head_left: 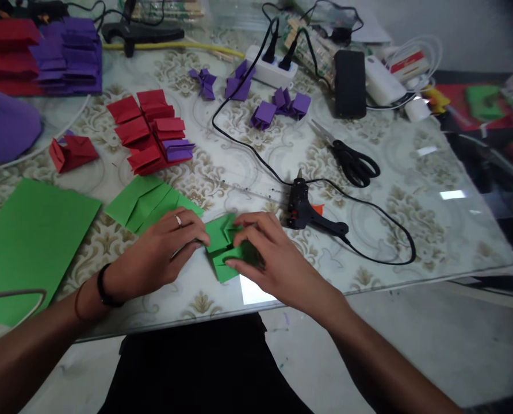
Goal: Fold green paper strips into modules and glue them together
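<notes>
A folded piece of green paper lies on the table between my two hands, with creases and raised flaps. My left hand, a ring on one finger, pinches its left edge between thumb and fingertips. On the other side my right hand grips the paper's right part, thumb below and fingers above. Just behind my left hand rests a second creased green paper, flat on the table. Farther left is a large uncreased green sheet. Parts of the folded paper are hidden under my right fingers.
A black glue gun with its looping cord lies right of my hands, near black-handled scissors. Red folded paper blocks and small purple folded pieces sit beyond. A white power strip stands at the back. The table's front edge is close.
</notes>
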A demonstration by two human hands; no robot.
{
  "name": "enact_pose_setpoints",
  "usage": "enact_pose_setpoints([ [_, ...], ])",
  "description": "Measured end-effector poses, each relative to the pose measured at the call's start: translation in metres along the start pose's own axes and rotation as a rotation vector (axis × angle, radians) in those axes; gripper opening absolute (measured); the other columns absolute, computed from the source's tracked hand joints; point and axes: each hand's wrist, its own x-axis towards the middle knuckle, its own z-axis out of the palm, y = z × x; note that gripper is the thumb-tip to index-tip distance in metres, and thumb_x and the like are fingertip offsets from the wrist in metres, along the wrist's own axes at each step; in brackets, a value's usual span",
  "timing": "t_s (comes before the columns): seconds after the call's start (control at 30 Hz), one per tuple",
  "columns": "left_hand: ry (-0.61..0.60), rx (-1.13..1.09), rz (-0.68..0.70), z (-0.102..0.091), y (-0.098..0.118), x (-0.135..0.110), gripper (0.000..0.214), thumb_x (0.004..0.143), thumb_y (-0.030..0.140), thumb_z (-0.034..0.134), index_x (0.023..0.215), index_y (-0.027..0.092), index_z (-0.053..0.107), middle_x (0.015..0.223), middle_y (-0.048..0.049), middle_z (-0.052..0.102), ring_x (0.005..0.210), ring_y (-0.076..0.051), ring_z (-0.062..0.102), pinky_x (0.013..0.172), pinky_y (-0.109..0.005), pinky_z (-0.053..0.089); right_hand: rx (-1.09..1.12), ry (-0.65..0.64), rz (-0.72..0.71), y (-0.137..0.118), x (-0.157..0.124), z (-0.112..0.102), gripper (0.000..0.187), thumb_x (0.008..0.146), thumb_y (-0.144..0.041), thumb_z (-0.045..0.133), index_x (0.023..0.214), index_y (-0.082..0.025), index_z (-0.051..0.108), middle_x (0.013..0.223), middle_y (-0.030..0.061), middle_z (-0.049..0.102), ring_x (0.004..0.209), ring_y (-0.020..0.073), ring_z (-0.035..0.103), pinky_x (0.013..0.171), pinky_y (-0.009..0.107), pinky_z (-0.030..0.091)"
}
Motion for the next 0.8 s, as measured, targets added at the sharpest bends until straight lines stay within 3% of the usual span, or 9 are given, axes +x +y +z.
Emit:
enact_pose_setpoints([
  [0.17, 0.022, 0.015, 0.031, -0.001, 0.002, 0.000, 0.023, 0.105, 0.007, 0.050, 0.105, 0.020, 0.068, 0.106, -0.0047, 0.071, 0.103, -0.021, 0.067, 0.094, -0.038, 0.053, 0.110, -0.075, 0.030, -0.003, 0.002, -0.010, 0.030, 0.089, -0.018, 0.085, 0.096, -0.025, 0.057, 0.129, 0.0113, 0.058, 0.125, 0.0304, 0.059, 0.104, 0.050, 0.056],
  [0.4, 0.061, 0.029, 0.031, -0.009, 0.009, -0.001, 0.019, 0.100, 0.005, 0.052, 0.102, 0.019, 0.066, 0.105, -0.0067, 0.068, 0.103, -0.023, 0.064, 0.095, -0.043, 0.051, 0.143, -0.047, 0.023, -0.005, 0.000, -0.013, 0.020, 0.091, -0.019, 0.083, 0.090, -0.024, 0.064, 0.121, 0.0091, 0.060, 0.116, 0.0271, 0.061, 0.098, 0.044, 0.057],
  [0.53, 0.082, -0.006, 0.067, -0.012, 0.019, -0.003, 0.008, 0.098, 0.021, 0.066, 0.105, 0.019, 0.070, 0.118, -0.0116, 0.067, 0.112, -0.029, 0.063, 0.100, -0.053, 0.050, 0.194, -0.019, -0.015, -0.008, 0.006, -0.010, 0.019, 0.094, -0.023, 0.082, 0.089, -0.023, 0.064, 0.114, 0.0078, 0.061, 0.110, 0.0251, 0.062, 0.093, 0.040, 0.056],
  [0.63, 0.091, 0.062, 0.046, -0.013, 0.025, -0.004, 0.014, 0.098, 0.032, 0.075, 0.104, 0.020, 0.074, 0.130, -0.0143, 0.064, 0.122, -0.034, 0.057, 0.106, -0.059, 0.049, 0.215, 0.031, -0.044, -0.011, 0.013, -0.008, 0.017, 0.096, -0.026, 0.081, 0.090, -0.023, 0.065, 0.110, 0.0064, 0.062, 0.107, 0.0240, 0.063, 0.092, 0.039, 0.056],
  [0.73, 0.114, 0.136, 0.008, -0.014, 0.027, -0.005, 0.004, 0.099, 0.026, 0.073, 0.100, 0.022, 0.075, 0.135, -0.0136, 0.063, 0.127, -0.035, 0.054, 0.106, -0.061, 0.049, 0.223, 0.062, -0.081, -0.014, 0.022, -0.008, 0.015, 0.097, -0.026, 0.079, 0.091, -0.023, 0.065, 0.107, 0.0048, 0.062, 0.103, 0.0224, 0.064, 0.093, 0.040, 0.055],
  [0.8, 0.160, 0.166, -0.013, -0.014, 0.025, -0.004, 0.010, 0.100, 0.022, 0.071, 0.091, 0.024, 0.075, 0.132, -0.0120, 0.066, 0.126, -0.034, 0.055, 0.103, -0.060, 0.050, 0.221, 0.069, -0.109, -0.016, 0.029, -0.008, 0.014, 0.098, -0.026, 0.078, 0.092, -0.023, 0.065, 0.105, 0.0042, 0.063, 0.102, 0.0220, 0.063, 0.093, 0.040, 0.054],
])
